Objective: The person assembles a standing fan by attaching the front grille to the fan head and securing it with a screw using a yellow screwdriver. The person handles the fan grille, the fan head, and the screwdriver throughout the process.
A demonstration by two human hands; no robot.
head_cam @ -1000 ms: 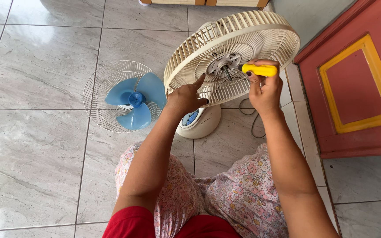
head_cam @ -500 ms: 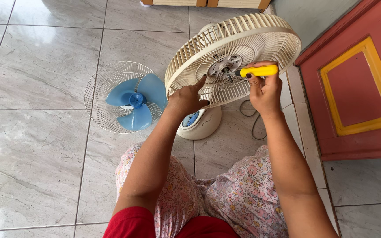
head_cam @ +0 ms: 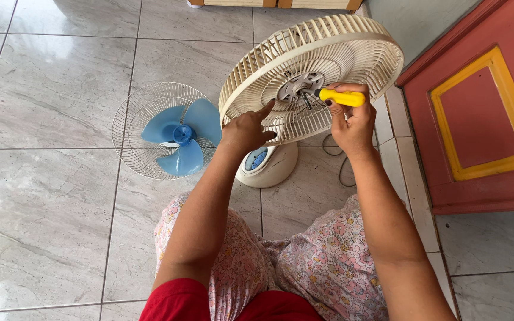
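Head view: right hand (head_cam: 351, 123) grips a yellow-handled screwdriver (head_cam: 340, 97), tip at the hub of the cream rear fan guard (head_cam: 352, 41). Left hand (head_cam: 246, 129), fingers loosely spread, steadies the guard's lower rim above the fan base (head_cam: 269, 166).

I saw bare forearms without sleeves; the left hand (head_cam: 246, 131) and right hand (head_cam: 350, 122) wore no gloves; dark polish marked the nails; below the hands lay floral pink trousers (head_cam: 316, 267) and a red top (head_cam: 257, 303).
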